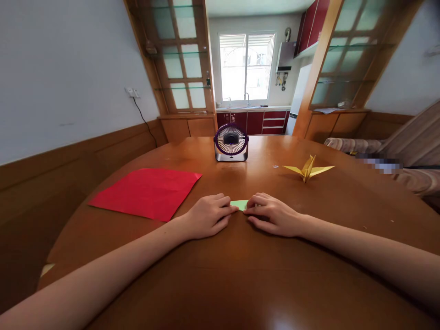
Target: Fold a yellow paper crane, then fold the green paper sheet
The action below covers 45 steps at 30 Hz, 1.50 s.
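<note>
A small piece of light green folded paper (238,204) lies on the table between my two hands. My left hand (212,214) has its curled fingers on the paper's left end, with the index fingertip at its near edge. On the right end rest the bent fingers of my right hand (271,213), its thumb held a little lower and nearer to me. Both ends of the paper are hidden under the fingers, so its full shape does not show.
A red paper sheet (146,193) lies flat on the left of the round wooden table (220,284). At the back stands a small purple fan (231,141). A gold origami crane (308,171) sits at the right. Beyond the table's right edge is a striped sofa (409,142).
</note>
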{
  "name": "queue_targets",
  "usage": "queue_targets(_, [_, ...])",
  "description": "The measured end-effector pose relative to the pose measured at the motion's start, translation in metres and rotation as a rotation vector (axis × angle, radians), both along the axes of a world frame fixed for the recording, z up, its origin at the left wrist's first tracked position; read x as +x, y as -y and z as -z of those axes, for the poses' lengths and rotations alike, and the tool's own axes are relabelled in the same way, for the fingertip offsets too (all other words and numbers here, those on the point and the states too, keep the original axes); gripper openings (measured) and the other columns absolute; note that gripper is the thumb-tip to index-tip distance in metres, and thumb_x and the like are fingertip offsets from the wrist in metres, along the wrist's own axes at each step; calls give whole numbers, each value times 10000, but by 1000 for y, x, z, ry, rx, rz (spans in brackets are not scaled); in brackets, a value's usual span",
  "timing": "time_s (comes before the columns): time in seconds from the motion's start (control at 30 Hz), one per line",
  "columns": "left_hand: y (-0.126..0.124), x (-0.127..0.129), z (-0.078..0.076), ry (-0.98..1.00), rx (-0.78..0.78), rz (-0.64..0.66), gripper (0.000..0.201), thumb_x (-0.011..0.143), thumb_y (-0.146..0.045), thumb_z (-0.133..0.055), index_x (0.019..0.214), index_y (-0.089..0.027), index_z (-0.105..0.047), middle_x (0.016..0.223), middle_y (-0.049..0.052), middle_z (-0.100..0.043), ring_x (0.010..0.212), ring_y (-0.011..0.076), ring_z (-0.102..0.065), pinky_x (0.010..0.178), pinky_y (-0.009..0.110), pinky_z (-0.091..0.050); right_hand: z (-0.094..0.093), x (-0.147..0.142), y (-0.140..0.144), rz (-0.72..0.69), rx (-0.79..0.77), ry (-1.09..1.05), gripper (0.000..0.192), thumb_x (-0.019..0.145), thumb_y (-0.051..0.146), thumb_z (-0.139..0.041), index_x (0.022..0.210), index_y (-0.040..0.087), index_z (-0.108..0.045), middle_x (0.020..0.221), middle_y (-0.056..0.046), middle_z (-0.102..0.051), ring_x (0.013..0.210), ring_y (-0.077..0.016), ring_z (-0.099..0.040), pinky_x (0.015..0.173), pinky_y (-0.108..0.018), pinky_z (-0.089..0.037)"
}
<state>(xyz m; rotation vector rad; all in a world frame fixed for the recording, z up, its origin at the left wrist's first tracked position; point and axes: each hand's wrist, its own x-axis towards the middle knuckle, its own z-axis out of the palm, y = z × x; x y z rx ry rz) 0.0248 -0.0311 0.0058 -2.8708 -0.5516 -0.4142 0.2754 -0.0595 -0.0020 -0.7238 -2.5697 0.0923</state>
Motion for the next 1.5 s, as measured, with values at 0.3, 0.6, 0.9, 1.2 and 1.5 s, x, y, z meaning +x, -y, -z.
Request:
queue_targets(0.3, [-1, -1, 0, 5, -12, -8, 330, 929, -211, -394, 1170, -185, -618, 910, 72, -591, 838, 188, -540, 749, 306, -467, -2, 0, -1, 20, -123, -79, 197, 920, 272, -538, 899, 162, -700, 926, -81, -621, 866, -187, -559, 847, -368, -464])
queue_targets(0.6, [-4, -2, 4, 121, -107, -15, 311, 944, -196, -396, 1127, -176, -647, 920, 69, -608, 851, 177, -548, 772, 300, -459, -2, 1, -1, 40, -142, -138, 285, 928, 263, -520, 712, 147, -665, 828, -64, -612, 768, -159, -546, 797, -350, -458])
queue_targets(0.9, [-10, -2, 8, 228, -139, -222, 280, 922, -265, -498, 1138, -167, -646, 1079, 102, -623, 1015, 229, -568, 897, 406, -467, 1, 6, -6, 81, -202, -319, 254, 948, 288, -498, 869, 160, -702, 909, -79, -615, 816, -159, -582, 754, -313, -494])
queue_targets(1.2, [-19, -11, 13, 320, -43, -73, 249, 954, -245, -472, 1089, -175, -669, 971, 78, -663, 871, 179, -612, 771, 315, -495, 1, 10, -11, 239, -142, -563, 268, 945, 347, -501, 1140, 225, -637, 1132, -83, -603, 1075, -219, -576, 933, -386, -475])
queue_targets(1.5, [-18, -10, 11, 295, -37, -25, 178, 927, -183, -477, 963, -159, -649, 935, 60, -684, 860, 173, -624, 765, 296, -501, -1, 11, -7, 88, -162, -443, 255, 943, 348, -512, 1096, 189, -641, 982, -71, -673, 916, -189, -612, 829, -348, -474])
